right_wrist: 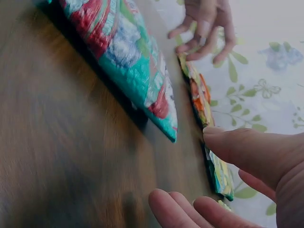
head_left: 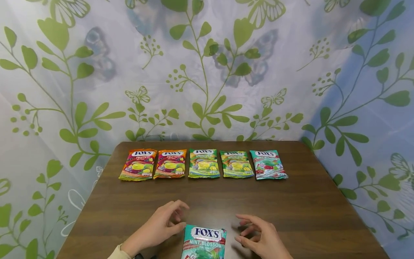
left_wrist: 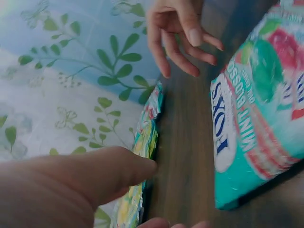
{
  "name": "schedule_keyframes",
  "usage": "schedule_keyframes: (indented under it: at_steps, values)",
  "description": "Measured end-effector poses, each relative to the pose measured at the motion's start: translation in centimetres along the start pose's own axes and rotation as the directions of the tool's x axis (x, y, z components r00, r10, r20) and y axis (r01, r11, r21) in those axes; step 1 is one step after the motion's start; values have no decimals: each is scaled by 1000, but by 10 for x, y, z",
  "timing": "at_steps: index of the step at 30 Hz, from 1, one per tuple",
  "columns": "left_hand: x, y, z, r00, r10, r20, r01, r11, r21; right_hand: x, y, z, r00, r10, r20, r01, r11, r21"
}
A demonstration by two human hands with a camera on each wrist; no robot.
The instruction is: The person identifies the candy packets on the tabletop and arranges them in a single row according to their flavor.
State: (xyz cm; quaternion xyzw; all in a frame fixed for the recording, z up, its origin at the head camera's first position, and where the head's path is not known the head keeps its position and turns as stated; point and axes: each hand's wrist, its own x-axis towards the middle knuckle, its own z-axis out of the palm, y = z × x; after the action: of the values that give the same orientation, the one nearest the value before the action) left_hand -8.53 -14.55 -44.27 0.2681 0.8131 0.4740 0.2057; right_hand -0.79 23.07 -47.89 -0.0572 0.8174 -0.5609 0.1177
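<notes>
A teal Fox's Mint Blossom candy bag (head_left: 204, 244) lies at the near edge of the head view, its lower part cut off by the frame. My left hand (head_left: 161, 223) is beside its upper left corner, fingers loosely bent, thumb tip close to the bag. To the right of the bag, across a small gap, my right hand (head_left: 261, 235) hovers with fingers spread and relaxed. Neither hand grips anything. In the left wrist view the candy bag (left_wrist: 261, 104) shows its printed front; in the right wrist view the bag (right_wrist: 128, 61) appears edge-on, puffed up.
Along the brown table's (head_left: 207, 196) far side runs a row of candy bags: two orange-red Fruits bags (head_left: 138, 164) (head_left: 170, 164), two green Spring Tea bags (head_left: 204, 164) (head_left: 237, 164) and a teal Mint Blossom bag (head_left: 268, 165). A leaf-patterned curtain (head_left: 207, 72) hangs behind.
</notes>
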Motion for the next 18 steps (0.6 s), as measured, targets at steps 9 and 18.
schedule_keyframes:
  at_steps: [9, 18]
  values:
    - [-30, -19, 15, 983, -166, 78, 179, 963, -203, -12, -1, 19, 992, 121, 42, -125, 984, 127]
    - [-37, -35, 38, 977, -175, 123, 208, 915, -345, -9, 5, 36, 962, 173, 212, -204, 970, 135]
